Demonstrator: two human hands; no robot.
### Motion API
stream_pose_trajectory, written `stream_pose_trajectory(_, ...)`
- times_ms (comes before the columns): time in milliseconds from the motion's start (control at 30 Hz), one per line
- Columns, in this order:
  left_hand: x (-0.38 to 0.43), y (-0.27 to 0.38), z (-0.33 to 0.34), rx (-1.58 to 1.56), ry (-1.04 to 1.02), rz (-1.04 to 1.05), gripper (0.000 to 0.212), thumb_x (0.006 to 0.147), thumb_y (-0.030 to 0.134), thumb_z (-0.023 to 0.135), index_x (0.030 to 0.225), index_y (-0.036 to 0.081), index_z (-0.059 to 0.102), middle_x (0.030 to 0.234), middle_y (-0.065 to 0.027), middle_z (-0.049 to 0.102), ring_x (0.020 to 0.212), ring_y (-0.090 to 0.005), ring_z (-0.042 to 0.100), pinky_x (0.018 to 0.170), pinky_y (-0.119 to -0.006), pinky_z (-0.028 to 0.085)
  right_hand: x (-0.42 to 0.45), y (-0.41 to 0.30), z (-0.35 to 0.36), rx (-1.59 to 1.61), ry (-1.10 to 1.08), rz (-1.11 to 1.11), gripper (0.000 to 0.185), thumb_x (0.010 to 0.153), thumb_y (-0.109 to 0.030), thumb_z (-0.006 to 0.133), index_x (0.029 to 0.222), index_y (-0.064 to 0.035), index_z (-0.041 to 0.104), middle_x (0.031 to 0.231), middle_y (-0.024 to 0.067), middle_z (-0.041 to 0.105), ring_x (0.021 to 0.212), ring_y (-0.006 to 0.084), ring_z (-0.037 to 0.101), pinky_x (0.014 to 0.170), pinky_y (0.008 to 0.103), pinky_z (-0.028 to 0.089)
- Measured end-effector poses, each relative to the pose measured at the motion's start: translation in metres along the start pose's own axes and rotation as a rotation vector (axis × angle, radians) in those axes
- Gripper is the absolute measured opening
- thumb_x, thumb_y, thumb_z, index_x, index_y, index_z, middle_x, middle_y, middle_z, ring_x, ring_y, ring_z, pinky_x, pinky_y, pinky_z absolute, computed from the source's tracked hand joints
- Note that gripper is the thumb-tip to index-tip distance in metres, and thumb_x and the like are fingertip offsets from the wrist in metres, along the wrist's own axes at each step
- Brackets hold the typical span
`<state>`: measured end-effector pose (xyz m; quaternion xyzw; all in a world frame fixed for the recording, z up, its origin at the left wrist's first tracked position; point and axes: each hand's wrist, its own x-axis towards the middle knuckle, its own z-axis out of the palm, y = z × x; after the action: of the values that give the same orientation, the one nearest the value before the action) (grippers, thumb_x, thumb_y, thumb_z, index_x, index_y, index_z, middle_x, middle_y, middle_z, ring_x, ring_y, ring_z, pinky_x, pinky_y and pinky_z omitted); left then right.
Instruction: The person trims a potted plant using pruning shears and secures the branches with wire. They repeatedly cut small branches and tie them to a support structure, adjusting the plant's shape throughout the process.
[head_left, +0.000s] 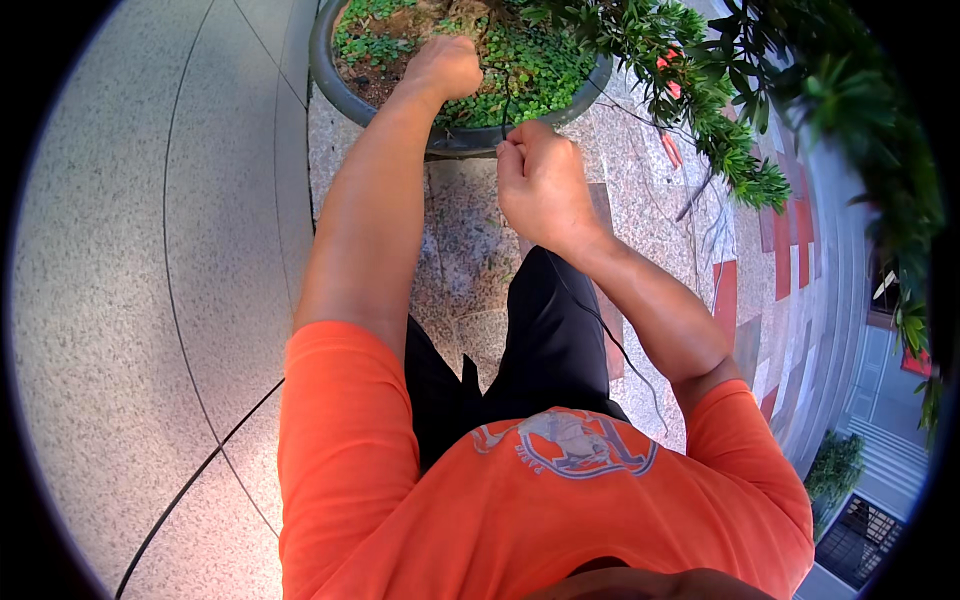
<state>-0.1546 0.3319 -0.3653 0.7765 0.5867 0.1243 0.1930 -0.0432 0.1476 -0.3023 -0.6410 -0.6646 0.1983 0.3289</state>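
My left hand (448, 66) is curled into a fist above the near left part of a round dark plant pot (457, 140). A thin black cord (507, 97) runs from the right edge of this fist down to my right hand (549, 176). The thumb and bent forefinger of the right hand pinch it just in front of the pot rim. Below the right wrist, a thin dark length (611, 337) hangs past my trouser leg, its tip curling near my shirt. Low green plants (540, 82) and bare soil fill the pot; the left fingertips are hidden.
Leafy branches (739, 161) reach over the pot from the right. A pale speckled stone surface (112, 262) lies at left, crossed by a black cable (202, 465). Patterned paving (724, 292) stretches to the right, with thin wires, a twig (694, 196) and red scraps (671, 150).
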Motion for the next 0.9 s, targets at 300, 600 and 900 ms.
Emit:
stream_pose_trajectory(300, 0.007, 0.001, 0.007, -0.104, 0.114, -0.029, 0.03, 0.093, 0.022, 0.057, 0.111, 0.001, 0.069, 0.113, -0.0261, 0.066, 0.109, -0.0422, 0.062, 0.095, -0.049, 0.05, 0.019, 0.013, -0.016, 0.076, -0.047, 0.082, 0.019, 0.088, -0.01, 0.061, 0.089, 0.0089, 0.063, 0.067, 0.021, 0.065, 0.056, 0.0325, 0.064, 0.055, 0.0434, 0.05)
stream_pose_trajectory(600, 0.019, -0.005, 0.021, -0.172, 0.19, 0.012, 0.026, 0.095, 0.022, 0.056, 0.108, 0.006, 0.072, 0.108, -0.0249, 0.067, 0.105, -0.042, 0.063, 0.092, -0.051, 0.05, 0.025, 0.02, -0.016, 1.008, -0.227, 0.492, 0.028, 0.098, -0.012, 0.054, 0.116, 0.009, 0.054, 0.059, 0.0039, 0.049, 0.043, 0.012, 0.041, 0.041, 0.0277, 0.033)
stream_pose_trajectory(900, 0.018, -0.006, 0.025, -0.253, 0.257, -0.058, 0.029, 0.095, 0.028, 0.06, 0.113, 0.007, 0.071, 0.111, -0.0217, 0.068, 0.107, -0.0384, 0.064, 0.091, -0.05, 0.051, 0.044, 0.041, 0.002, 0.772, -0.112, 0.391, 0.022, 0.097, -0.01, 0.054, 0.108, 0.0076, 0.063, 0.057, 0.0038, 0.051, 0.046, 0.0101, 0.044, 0.043, 0.0254, 0.033)
